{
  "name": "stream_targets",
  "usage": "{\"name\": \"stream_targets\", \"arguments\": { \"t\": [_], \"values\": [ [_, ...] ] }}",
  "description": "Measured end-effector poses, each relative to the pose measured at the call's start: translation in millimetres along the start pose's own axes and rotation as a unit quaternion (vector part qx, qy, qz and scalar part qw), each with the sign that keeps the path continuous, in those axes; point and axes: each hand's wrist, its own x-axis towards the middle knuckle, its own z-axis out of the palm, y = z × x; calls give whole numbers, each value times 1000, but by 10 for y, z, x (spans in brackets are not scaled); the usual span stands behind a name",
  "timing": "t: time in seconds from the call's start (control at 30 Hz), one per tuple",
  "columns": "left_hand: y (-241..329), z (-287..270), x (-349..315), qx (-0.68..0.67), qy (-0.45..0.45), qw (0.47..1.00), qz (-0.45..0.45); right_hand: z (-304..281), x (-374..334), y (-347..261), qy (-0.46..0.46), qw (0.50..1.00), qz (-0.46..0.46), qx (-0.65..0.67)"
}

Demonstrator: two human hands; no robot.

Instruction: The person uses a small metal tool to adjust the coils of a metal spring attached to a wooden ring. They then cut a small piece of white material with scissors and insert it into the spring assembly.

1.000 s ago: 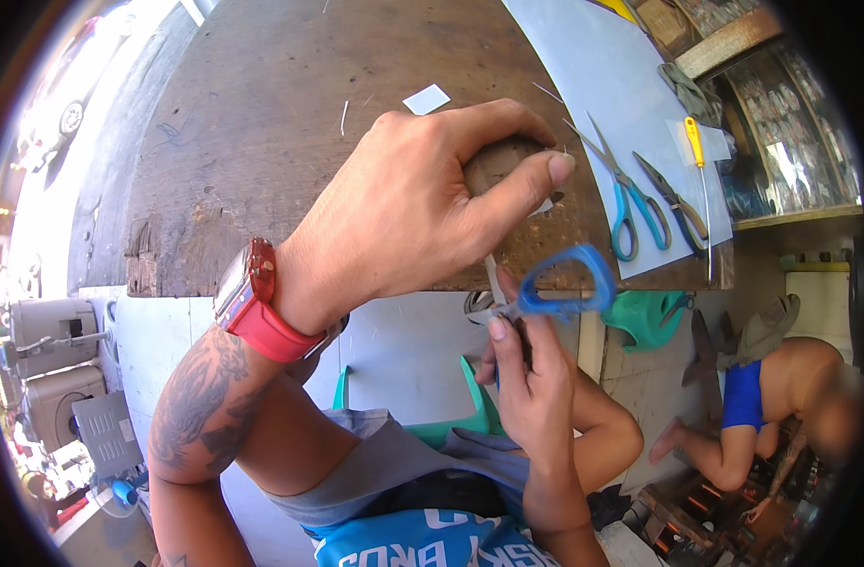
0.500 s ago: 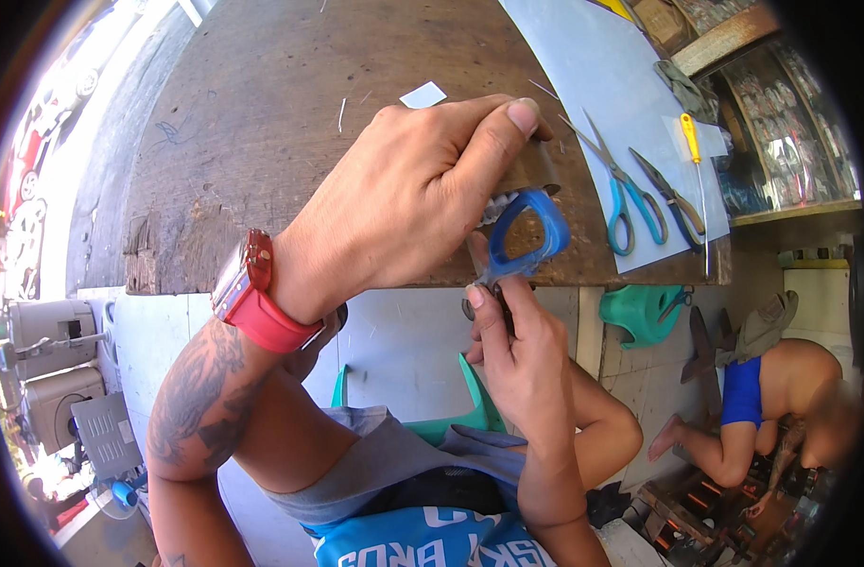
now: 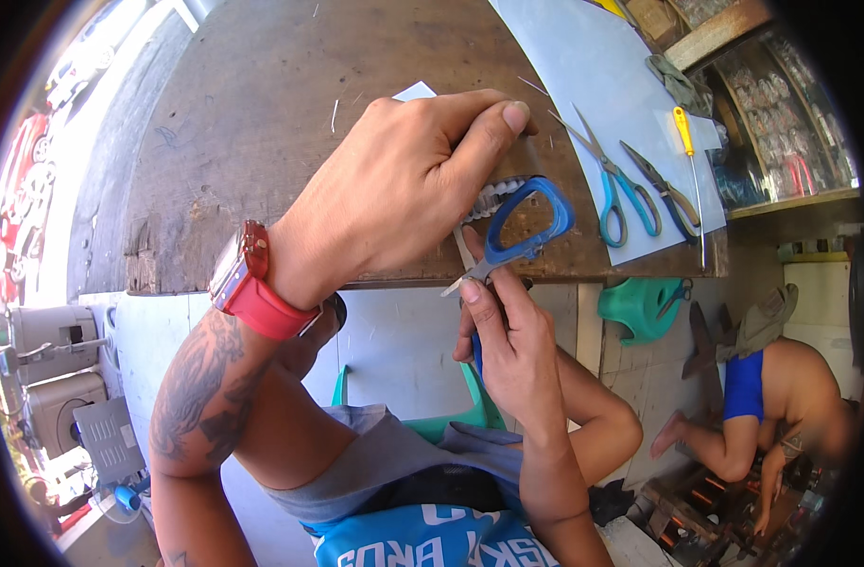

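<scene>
My left hand (image 3: pixel 404 170), with a red-strapped watch (image 3: pixel 252 283) on its wrist, is above the wooden table's near edge. Its thumb and fingers are closed; what they hold is mostly hidden. A silvery, ridged piece (image 3: pixel 493 197) shows beside the palm. My right hand (image 3: pixel 515 340) is just below the table edge, gripping blue-handled scissors (image 3: pixel 538 217) near their pivot. One handle loop points up past the ridged piece; a bit of blue shows under my fingers. The scissors' blades are spread apart, pointing left, close under my left hand.
On a pale sheet (image 3: pixel 545 57) at the right lie teal-handled scissors (image 3: pixel 613 184), dark-bladed snips (image 3: pixel 664 189) and a yellow-handled screwdriver (image 3: pixel 683 132). A white scrap (image 3: pixel 415 92) is behind my left hand. A green stool (image 3: pixel 640 307) stands right; another person (image 3: pixel 782 397) crouches beyond.
The scissors in my right hand have tilted and their blades now show, spread apart. My left hand has shifted slightly left, and more of the ridged piece is exposed.
</scene>
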Motion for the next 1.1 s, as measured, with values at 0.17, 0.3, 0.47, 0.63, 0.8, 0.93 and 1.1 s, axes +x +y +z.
{"name": "stream_targets", "arguments": {
  "t": [0.17, 0.3, 0.47, 0.63, 0.8, 0.93, 1.1],
  "values": [
    [38, -36, -13, 3, -8, 1000, -19, 14, -270, 88, 62, 992, -83, -70],
    [55, 1, 16, 18, -2, 1000, 0, 5, -299, 229, 89, 993, -65, -30],
    [89, 32, 56, 18, 12, 1000, 7, -40, -140, 258, 43, 993, -69, -83],
    [102, 13, 55, 25, 1, 1000, -7, -5, -37, 206, 66, 984, -105, -130],
    [129, 39, 54, 38, -2, 999, -28, 27, -49, 131, 75, 977, -94, -179],
    [167, 80, 40, 58, 2, 998, -25, 101, -44, 63, 107, 962, -131, -213],
    [125, 28, 94, 29, -6, 1000, -4, -96, 25, 61, 5, 999, -21, -43]
  ]
}}
